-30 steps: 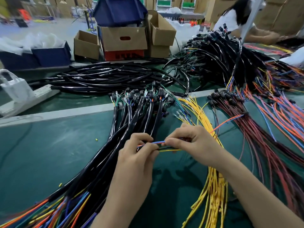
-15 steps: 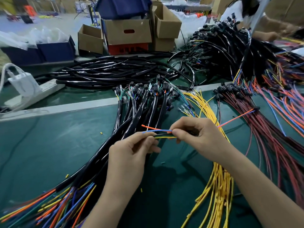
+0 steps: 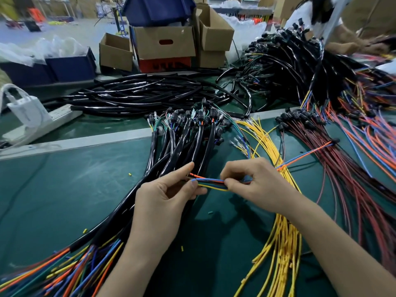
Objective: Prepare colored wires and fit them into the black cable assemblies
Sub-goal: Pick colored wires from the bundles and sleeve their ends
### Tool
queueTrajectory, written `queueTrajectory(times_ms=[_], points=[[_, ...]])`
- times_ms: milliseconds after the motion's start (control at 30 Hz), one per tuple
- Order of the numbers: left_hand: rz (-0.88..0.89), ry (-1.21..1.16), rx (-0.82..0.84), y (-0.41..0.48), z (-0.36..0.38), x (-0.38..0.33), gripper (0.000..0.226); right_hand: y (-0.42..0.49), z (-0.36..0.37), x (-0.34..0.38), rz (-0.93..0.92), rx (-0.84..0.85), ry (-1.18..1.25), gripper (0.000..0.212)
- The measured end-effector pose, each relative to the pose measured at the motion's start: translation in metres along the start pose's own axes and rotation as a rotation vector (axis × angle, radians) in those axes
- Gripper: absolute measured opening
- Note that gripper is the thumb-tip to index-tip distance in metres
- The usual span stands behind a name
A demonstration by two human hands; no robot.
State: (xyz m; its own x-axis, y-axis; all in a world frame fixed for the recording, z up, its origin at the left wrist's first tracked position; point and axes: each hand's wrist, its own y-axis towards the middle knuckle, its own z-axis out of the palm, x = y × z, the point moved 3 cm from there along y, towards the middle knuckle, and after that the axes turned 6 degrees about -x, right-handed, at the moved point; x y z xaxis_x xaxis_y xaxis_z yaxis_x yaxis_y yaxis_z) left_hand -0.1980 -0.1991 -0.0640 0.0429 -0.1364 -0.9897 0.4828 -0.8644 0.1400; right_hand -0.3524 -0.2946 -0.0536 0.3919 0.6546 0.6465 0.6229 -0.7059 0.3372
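Nearest, fanned leads (image 3: 70, 271) in orange, blue, yellow and green spill from black sheaths at the lower left edge. A loose sheaf of yellow wires (image 3: 280, 243) runs up the lower right. Between the two forearms lies a wedge of bare green mat (image 3: 214, 243), matte and scuffed. A wider open stretch of it spreads to the left, dotted with tiny scraps of insulation (image 3: 129, 174).

Above the mat, the left hand (image 3: 162, 202) and right hand (image 3: 257, 185) hold the colored wires (image 3: 211, 182) level between them: a thin bunch of blue, orange, yellow and one dark strand. The left thumb presses the cut ends against curled fingers, with the index finger straight and lifted. The right thumb and fingertips pinch the bunch. From the right hand an orange and a blue strand run out right to a small black plug (image 3: 334, 141).

Just behind the hands the black cable assemblies (image 3: 182, 142) lie in a smooth, glossy bundle. Their plugs sit at the far end, near a grey metal strip (image 3: 85, 142) that borders the mat. Dark red wires (image 3: 342, 179) crowd the right side.

Beyond the strip are a heap of shiny black tubing (image 3: 139, 95), a white power strip (image 3: 53, 118), cardboard boxes (image 3: 162, 43) and blue bins (image 3: 70, 67). Another person (image 3: 317, 16) is at a tangled heap of harnesses (image 3: 289, 67).
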Motion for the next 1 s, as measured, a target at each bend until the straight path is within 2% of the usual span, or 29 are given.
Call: queueTrajectory(times_ms=[67,200,333,433,567,833,1000], points=[[0.011,0.027,0.031,0.000,0.000,0.000,0.033,0.000,0.001,0.000,0.013,0.013,-0.016,0.011],[0.032,0.094,0.080,0.000,0.000,0.002,0.014,0.000,0.002,0.001,0.026,0.055,0.006,0.010],[0.080,0.133,0.112,-0.003,0.003,0.001,0.012,-0.002,0.014,0.012,0.054,0.099,0.368,0.011],[0.081,0.116,0.112,-0.003,0.003,0.000,0.010,-0.002,0.020,0.014,0.059,0.065,0.423,0.012],[0.004,-0.039,0.154,-0.003,0.005,-0.003,0.012,-0.003,0.013,0.011,0.123,0.074,0.541,0.003],[-0.030,-0.051,0.129,-0.003,0.006,-0.003,0.008,-0.001,0.014,0.010,0.152,0.062,0.504,0.018],[-0.070,-0.108,0.110,-0.003,0.006,-0.004,0.019,-0.001,0.012,0.011,0.148,0.065,0.539,0.018]])
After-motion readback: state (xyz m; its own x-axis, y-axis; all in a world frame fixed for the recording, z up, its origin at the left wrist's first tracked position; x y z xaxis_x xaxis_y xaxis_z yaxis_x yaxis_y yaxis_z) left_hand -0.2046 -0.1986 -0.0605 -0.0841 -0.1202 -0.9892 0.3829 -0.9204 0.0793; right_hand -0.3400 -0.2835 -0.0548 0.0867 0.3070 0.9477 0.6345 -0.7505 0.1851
